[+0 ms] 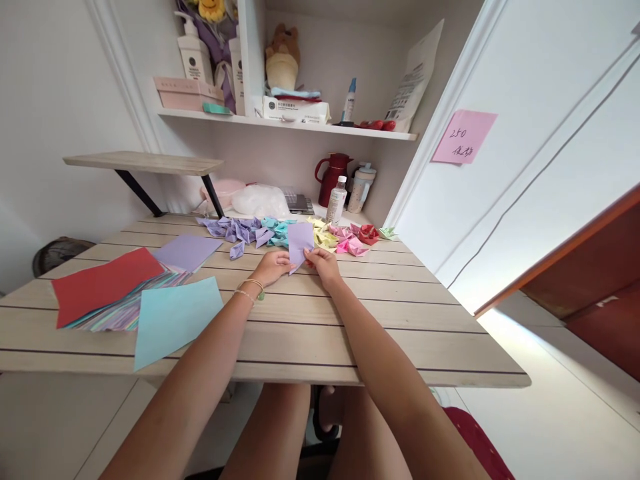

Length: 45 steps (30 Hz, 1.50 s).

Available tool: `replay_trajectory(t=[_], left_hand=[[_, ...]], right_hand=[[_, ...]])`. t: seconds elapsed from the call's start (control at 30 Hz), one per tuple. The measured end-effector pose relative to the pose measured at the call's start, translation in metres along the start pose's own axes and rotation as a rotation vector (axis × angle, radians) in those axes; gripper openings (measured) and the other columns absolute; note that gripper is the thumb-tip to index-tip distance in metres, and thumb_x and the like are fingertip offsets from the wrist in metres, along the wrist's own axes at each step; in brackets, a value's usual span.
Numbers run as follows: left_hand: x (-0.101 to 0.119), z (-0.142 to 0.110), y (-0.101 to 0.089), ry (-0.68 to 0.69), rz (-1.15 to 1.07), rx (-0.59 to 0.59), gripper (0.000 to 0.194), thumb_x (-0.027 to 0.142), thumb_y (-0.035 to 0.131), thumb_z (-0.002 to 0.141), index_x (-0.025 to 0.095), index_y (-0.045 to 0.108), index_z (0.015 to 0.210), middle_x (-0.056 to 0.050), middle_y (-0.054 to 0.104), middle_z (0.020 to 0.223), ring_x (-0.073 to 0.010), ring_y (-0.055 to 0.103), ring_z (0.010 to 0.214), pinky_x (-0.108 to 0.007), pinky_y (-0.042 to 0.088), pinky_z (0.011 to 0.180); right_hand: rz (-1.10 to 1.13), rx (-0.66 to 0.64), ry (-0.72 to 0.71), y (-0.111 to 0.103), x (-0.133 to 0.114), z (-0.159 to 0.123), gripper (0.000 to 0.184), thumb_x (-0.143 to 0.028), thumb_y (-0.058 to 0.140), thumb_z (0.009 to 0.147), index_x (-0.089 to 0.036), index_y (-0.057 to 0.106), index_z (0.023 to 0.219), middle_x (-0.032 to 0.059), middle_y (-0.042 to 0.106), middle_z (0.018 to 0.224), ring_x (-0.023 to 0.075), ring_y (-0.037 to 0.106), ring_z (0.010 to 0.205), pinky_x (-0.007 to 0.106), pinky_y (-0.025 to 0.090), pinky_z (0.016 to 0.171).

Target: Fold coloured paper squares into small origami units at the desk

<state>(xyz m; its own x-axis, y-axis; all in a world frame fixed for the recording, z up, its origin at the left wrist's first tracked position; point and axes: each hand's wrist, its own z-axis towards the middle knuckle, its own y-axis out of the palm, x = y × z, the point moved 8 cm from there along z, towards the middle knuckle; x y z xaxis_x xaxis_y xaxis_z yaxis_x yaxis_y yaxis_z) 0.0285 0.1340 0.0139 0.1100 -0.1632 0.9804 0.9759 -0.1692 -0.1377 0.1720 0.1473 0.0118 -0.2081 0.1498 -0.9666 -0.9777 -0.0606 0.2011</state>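
Note:
A folded sheet of purple origami paper (301, 240) stands raised over the middle of the table, held between both hands. At its lower left edge, my left hand (273, 267) is closed on it and wears a bracelet at the wrist. My right hand (323, 264) pinches its lower right side between thumb and fingers. Just behind lie folded paper pieces in groups: purple ones (239, 231), teal ones (277, 231), yellow ones (324, 235), pink ones (353, 244) and a red one (369, 233). The paper hides part of the teal and yellow groups.
To the left are a stack of coloured paper topped by a red sheet (107, 277), a light blue sheet (176, 319) and a purple sheet (187, 251). A bottle (337, 201), a red jug (332, 179) and a tumbler (362, 188) stand at the back. A small raised shelf (145, 162) overhangs the left.

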Motion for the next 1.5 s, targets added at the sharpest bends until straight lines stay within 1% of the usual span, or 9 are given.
replay_trajectory(t=[0.13,0.33,0.5,0.63,0.8,0.93,1.03,1.27,1.5], left_hand=[[0.001,-0.002,-0.002,-0.006,-0.013,0.004,0.033,0.03,0.076,0.054,0.012,0.065,0.079,-0.004,0.065,0.067,-0.0125,0.056,0.057,-0.024,0.042,0.054],[0.0,-0.003,-0.008,0.015,-0.006,0.038,0.03,0.03,0.077,0.051,0.013,0.063,0.071,-0.001,0.063,0.062,-0.0123,0.056,0.056,-0.023,0.042,0.054],[-0.002,0.0,-0.007,0.025,-0.045,0.029,0.032,0.029,0.077,0.051,0.013,0.066,0.077,-0.004,0.066,0.07,-0.0146,0.059,0.064,-0.026,0.044,0.062],[0.001,0.0,-0.002,0.026,-0.053,-0.006,0.031,0.027,0.076,0.051,0.013,0.066,0.077,-0.004,0.066,0.073,-0.0154,0.059,0.067,-0.027,0.045,0.066],[0.007,-0.004,-0.013,0.043,-0.162,0.169,0.035,0.029,0.072,0.059,0.014,0.065,0.09,-0.004,0.067,0.075,-0.0138,0.059,0.066,-0.027,0.046,0.067],[0.007,-0.008,-0.023,0.034,-0.247,0.318,0.038,0.031,0.071,0.064,0.014,0.064,0.097,-0.003,0.067,0.074,-0.0118,0.06,0.065,-0.024,0.044,0.063],[0.005,-0.009,-0.025,0.015,-0.35,0.371,0.043,0.032,0.075,0.06,0.015,0.062,0.098,-0.003,0.067,0.075,-0.0114,0.062,0.067,-0.022,0.044,0.062],[0.002,-0.006,-0.006,-0.041,-0.344,0.241,0.037,0.028,0.084,0.045,0.012,0.067,0.074,-0.008,0.07,0.073,-0.0173,0.063,0.071,-0.026,0.045,0.063],[-0.003,-0.006,-0.02,-0.038,-0.474,0.374,0.027,0.028,0.082,0.05,0.013,0.066,0.065,-0.004,0.068,0.067,-0.0135,0.062,0.066,-0.024,0.044,0.065]], right_hand=[[0.021,-0.02,0.028,-0.005,-0.004,0.003,0.036,-0.048,0.077,0.053,-0.018,0.056,0.054,-0.0011,0.057,0.054,0.0131,0.054,0.057,0.026,0.044,0.056],[0.051,0.296,-0.074,-0.06,-0.024,0.007,0.039,-0.054,0.069,0.062,-0.016,0.064,0.069,0.0057,0.066,0.067,0.015,0.058,0.061,0.028,0.049,0.057],[-0.054,-0.036,0.062,-0.027,-0.009,0.007,0.037,-0.05,0.075,0.057,-0.016,0.067,0.069,0.0042,0.067,0.068,0.0114,0.056,0.055,0.025,0.046,0.053],[-0.102,-0.093,0.03,-0.015,-0.01,0.004,0.034,-0.045,0.08,0.051,-0.016,0.063,0.058,0.0004,0.06,0.054,0.0098,0.052,0.051,0.023,0.044,0.052],[-0.071,-0.157,0.153,-0.015,-0.001,-0.001,0.031,-0.039,0.082,0.052,-0.014,0.063,0.057,0.0037,0.064,0.058,0.0104,0.054,0.052,0.023,0.046,0.052],[-0.053,-0.23,0.189,0.0,0.007,-0.006,0.029,-0.033,0.082,0.053,-0.011,0.067,0.065,0.0061,0.066,0.061,0.0105,0.055,0.051,0.023,0.046,0.05],[-0.009,-0.172,0.159,0.008,0.009,-0.007,0.029,-0.034,0.08,0.055,-0.01,0.067,0.066,0.0059,0.066,0.062,0.01,0.055,0.051,0.023,0.047,0.051],[-0.016,-0.097,0.121,0.011,0.009,-0.01,0.031,-0.04,0.077,0.057,-0.011,0.067,0.061,0.0058,0.066,0.061,0.0106,0.055,0.05,0.023,0.046,0.051],[-0.088,-0.012,0.024,0.015,-0.001,-0.013,0.03,-0.042,0.073,0.058,-0.013,0.065,0.062,0.0034,0.064,0.057,0.0124,0.055,0.05,0.025,0.046,0.052]])
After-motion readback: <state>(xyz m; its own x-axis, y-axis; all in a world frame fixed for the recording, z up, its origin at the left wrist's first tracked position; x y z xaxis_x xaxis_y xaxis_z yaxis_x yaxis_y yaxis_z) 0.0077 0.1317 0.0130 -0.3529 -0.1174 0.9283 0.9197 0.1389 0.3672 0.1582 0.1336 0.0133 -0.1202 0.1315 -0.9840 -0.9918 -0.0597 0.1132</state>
